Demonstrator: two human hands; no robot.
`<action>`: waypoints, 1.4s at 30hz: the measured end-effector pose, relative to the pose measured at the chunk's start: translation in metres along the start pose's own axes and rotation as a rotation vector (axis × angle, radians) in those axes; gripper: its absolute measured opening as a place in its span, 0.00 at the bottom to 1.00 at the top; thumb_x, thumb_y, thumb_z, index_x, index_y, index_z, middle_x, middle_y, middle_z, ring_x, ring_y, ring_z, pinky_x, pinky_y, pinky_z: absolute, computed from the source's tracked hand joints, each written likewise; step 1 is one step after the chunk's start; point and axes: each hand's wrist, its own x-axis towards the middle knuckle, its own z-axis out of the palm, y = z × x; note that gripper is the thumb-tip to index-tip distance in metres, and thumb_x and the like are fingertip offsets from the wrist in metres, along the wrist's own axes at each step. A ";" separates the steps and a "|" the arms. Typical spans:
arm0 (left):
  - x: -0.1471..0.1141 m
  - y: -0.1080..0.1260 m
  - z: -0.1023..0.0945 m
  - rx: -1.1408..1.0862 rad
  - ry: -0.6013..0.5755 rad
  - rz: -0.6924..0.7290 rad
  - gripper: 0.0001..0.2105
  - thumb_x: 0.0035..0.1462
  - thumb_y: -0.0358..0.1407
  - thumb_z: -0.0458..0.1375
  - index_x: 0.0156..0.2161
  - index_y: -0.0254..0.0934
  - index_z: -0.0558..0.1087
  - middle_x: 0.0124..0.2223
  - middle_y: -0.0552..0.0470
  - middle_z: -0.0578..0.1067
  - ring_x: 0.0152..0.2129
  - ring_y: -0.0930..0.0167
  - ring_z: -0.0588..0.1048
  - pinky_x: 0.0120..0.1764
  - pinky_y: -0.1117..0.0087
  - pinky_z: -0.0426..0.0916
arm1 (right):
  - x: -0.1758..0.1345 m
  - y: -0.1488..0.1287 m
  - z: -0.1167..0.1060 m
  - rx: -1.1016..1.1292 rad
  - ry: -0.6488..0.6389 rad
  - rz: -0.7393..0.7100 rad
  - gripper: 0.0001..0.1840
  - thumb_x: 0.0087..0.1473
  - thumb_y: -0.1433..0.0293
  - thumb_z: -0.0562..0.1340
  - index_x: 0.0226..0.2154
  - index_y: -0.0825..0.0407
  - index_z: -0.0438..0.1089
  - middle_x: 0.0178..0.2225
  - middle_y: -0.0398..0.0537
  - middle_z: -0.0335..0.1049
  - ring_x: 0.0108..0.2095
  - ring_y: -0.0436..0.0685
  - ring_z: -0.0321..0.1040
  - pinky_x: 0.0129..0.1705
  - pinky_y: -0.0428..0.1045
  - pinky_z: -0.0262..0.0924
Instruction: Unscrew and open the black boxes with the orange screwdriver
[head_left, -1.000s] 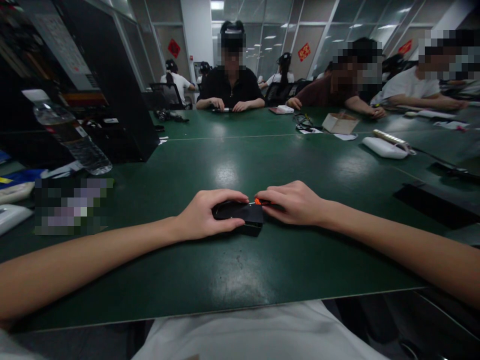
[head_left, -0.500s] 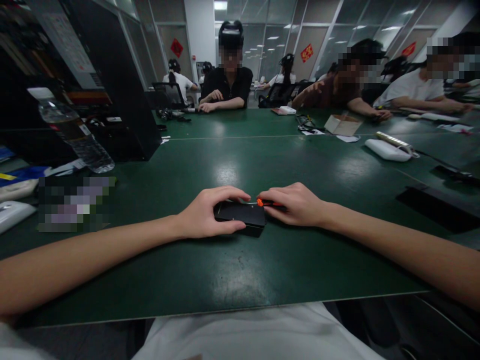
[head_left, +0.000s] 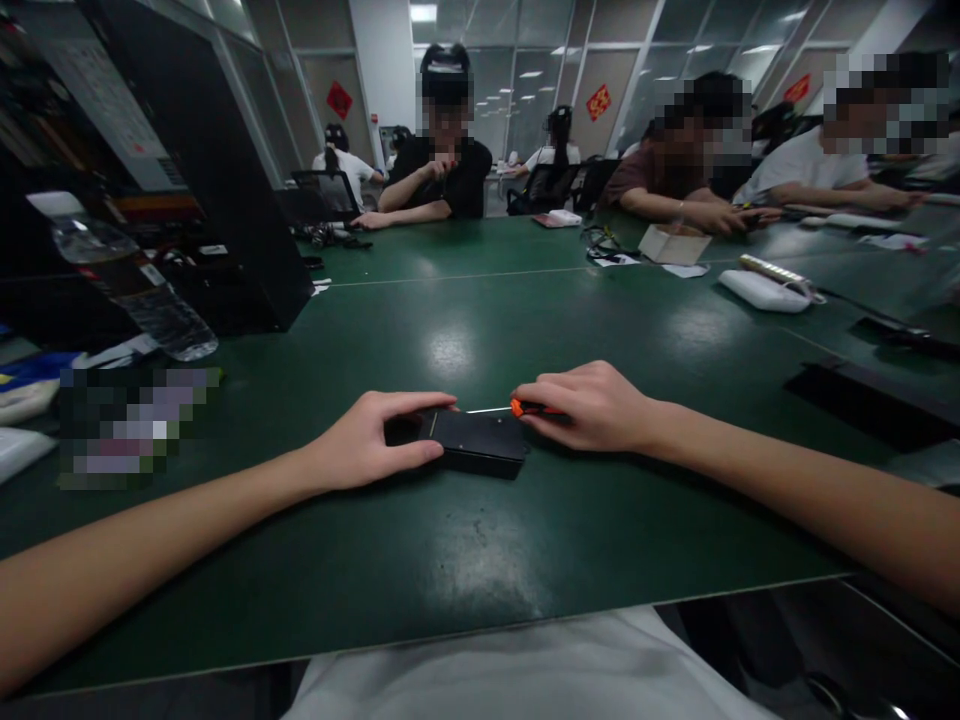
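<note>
On the glossy green tabletop (head_left: pixel 480 560), a black rectangular box (head_left: pixel 480 435) is loosely held at its left end by the half-curled left hand (head_left: pixel 364 440), just slid leftward, so more top is exposed; along its far edge, an orange-and-black metal-shafted tool (head_left: pixel 517 407) is gripped in the closed right hand (head_left: pixel 592 408).

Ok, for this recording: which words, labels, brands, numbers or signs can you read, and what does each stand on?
No text is legible.
Red diamond-shaped signs in the background: characters too small to read.
Dark label on the clear plastic bottle: too blurred.
Pale printed panel by the tall dark cabinet: too blurred.
Black rectangular box at the left hand: no readable lettering.
</note>
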 end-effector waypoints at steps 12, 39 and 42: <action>0.001 0.000 -0.002 0.008 -0.033 0.004 0.25 0.58 0.43 0.64 0.58 0.36 0.74 0.48 0.46 0.81 0.41 0.65 0.79 0.43 0.69 0.72 | 0.005 -0.004 0.003 -0.015 0.002 0.004 0.14 0.67 0.66 0.53 0.44 0.56 0.70 0.30 0.46 0.74 0.26 0.49 0.69 0.26 0.47 0.52; -0.001 0.001 0.002 0.098 0.123 0.127 0.20 0.54 0.40 0.67 0.50 0.32 0.79 0.31 0.50 0.80 0.22 0.75 0.73 0.26 0.77 0.66 | 0.006 -0.001 0.016 0.481 -0.106 0.234 0.15 0.65 0.64 0.57 0.48 0.54 0.71 0.41 0.51 0.77 0.38 0.54 0.75 0.41 0.48 0.66; -0.001 0.001 0.002 0.094 0.124 0.126 0.20 0.54 0.41 0.67 0.49 0.31 0.79 0.31 0.50 0.80 0.22 0.74 0.73 0.27 0.77 0.66 | 0.006 0.002 0.016 0.425 -0.092 0.190 0.14 0.66 0.64 0.56 0.48 0.54 0.71 0.40 0.53 0.76 0.39 0.55 0.72 0.41 0.50 0.66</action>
